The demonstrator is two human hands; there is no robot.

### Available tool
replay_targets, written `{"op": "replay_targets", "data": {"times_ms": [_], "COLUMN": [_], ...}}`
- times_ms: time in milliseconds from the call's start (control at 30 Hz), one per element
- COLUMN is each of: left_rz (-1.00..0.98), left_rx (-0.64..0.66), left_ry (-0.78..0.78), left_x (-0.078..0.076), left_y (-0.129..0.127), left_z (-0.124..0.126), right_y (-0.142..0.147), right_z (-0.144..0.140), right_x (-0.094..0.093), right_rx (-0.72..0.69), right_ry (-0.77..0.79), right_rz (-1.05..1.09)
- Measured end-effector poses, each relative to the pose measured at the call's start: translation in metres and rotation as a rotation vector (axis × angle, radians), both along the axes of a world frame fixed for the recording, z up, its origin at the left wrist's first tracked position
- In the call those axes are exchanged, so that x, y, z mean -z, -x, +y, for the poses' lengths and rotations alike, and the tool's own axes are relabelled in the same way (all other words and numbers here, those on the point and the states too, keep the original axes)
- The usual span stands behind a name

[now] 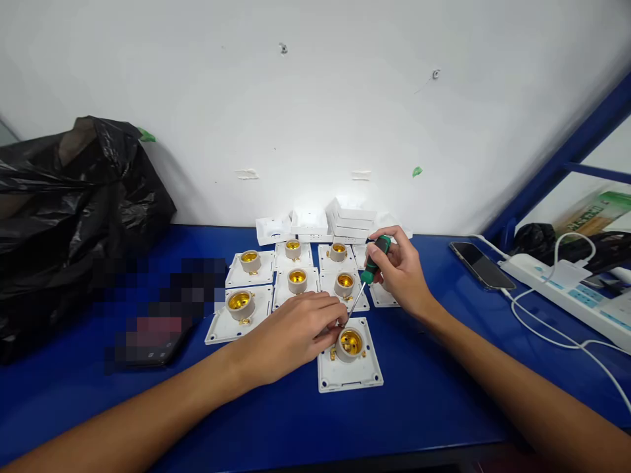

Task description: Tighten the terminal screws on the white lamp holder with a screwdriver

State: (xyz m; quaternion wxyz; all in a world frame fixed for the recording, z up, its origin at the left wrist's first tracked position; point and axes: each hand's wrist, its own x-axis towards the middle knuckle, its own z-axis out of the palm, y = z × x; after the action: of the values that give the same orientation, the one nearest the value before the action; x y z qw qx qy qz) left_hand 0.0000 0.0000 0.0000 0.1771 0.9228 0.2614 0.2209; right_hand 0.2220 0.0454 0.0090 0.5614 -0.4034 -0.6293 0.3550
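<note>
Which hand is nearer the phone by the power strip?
Right. The right hand is left of the phone; the left hand is farther left, lower.

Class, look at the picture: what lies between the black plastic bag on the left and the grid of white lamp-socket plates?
In the head view, between the bag and the plates lies a blurred dark object on the blue table.

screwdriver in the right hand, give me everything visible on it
The screwdriver has a green handle with black sections, plastic or rubber by the look, and a thin bright metal shaft. The right hand grips the handle near its top. It tilts, handle up and right, shaft running down and left to the nearest lamp socket plate. The tip sits at the socket's upper left edge, beside the left hand's fingertips; tip type cannot be made out.
</note>
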Motion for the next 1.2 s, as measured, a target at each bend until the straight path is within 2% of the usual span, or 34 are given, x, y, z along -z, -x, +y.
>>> {"op": "replay_targets", "data": {"times_ms": [1200], "left_rz": [-0.009], "left_rx": [0.001], "left_ry": [0.009], "left_x": [0.0017], "left_y": [0.0], "left_z": [0.0008], "right_y": [0.0001], "right_z": [0.0], "right_x": [0.0], "right_rx": [0.004], "right_ry": [-0.009], "right_rz": [0.015]}}
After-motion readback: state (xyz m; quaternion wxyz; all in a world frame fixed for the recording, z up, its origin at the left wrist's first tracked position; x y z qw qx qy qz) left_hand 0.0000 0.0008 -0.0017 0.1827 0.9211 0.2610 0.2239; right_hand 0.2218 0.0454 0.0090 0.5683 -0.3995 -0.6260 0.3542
